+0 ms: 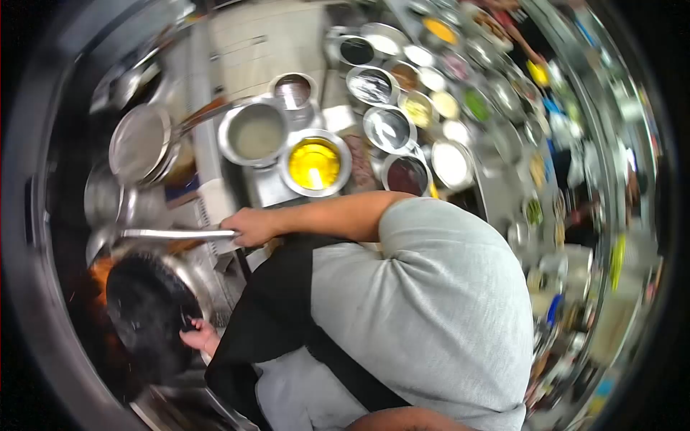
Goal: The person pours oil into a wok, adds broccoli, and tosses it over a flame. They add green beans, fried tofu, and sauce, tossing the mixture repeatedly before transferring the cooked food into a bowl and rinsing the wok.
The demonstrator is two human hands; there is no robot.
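My right hand [251, 227] is closed around the end of a long metal ladle [180, 234]. The ladle reaches left across the far side of a dark wok [151, 309], its bowl beyond the rim near orange flames. My left hand [201, 336] is over the wok's near edge, its fingers partly curled and apart. I see nothing clearly held in it. Inside, the wok looks black and faintly smoky. Beside my right forearm stand a pot of yellow oil [314, 164] and a pot of cloudy liquid [253, 133].
Stacked metal strainers [140, 144] sit above the wok in view. Several metal pots of sauces and ingredients, one with dark red contents [406, 176], crowd the counter behind the oil. Tiled floor [248, 43] shows at the top. Another person's arm [521, 39] reaches in at upper right.
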